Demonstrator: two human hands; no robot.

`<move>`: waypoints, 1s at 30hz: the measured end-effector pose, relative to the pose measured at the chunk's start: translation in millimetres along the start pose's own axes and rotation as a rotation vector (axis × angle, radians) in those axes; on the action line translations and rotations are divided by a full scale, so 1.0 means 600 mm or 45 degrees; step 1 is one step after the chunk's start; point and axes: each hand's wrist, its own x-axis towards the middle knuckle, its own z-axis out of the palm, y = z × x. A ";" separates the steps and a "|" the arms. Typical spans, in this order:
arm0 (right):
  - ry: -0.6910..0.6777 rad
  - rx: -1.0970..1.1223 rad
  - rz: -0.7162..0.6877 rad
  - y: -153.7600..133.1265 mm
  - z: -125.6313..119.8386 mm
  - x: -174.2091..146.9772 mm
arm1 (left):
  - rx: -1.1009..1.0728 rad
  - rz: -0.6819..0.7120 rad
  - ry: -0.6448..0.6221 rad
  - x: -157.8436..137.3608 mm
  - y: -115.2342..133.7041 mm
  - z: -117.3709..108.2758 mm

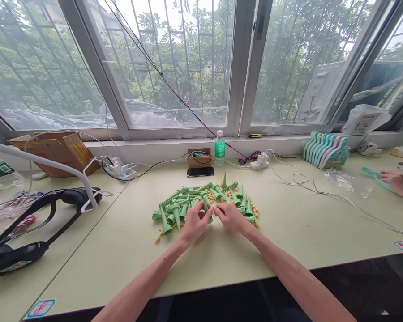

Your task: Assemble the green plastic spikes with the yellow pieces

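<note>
A pile of green plastic cone-shaped spikes with ribbed wide ends lies on the table in front of me. Small yellow pieces are scattered under and around them. At the near edge of the pile, my left hand is closed round one green spike, its tip pointing away from me. My right hand meets it there, thumb and fingertips pinched together beside that spike. Whatever sits in the right fingertips is too small and covered to make out.
Behind the pile are a phone, a small cardboard box and a bottle. Black headgear lies left. Cables and a power strip run behind. Small hangers stand right, near another person's hand.
</note>
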 end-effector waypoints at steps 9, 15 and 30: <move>0.000 0.039 -0.002 0.001 0.001 0.001 | -0.084 0.007 0.020 0.000 0.004 0.002; 0.007 0.096 0.008 -0.003 -0.001 0.001 | -0.067 0.018 0.063 0.000 -0.002 0.003; -0.026 0.136 0.017 -0.003 -0.002 0.001 | -0.112 0.007 0.079 -0.001 -0.003 0.003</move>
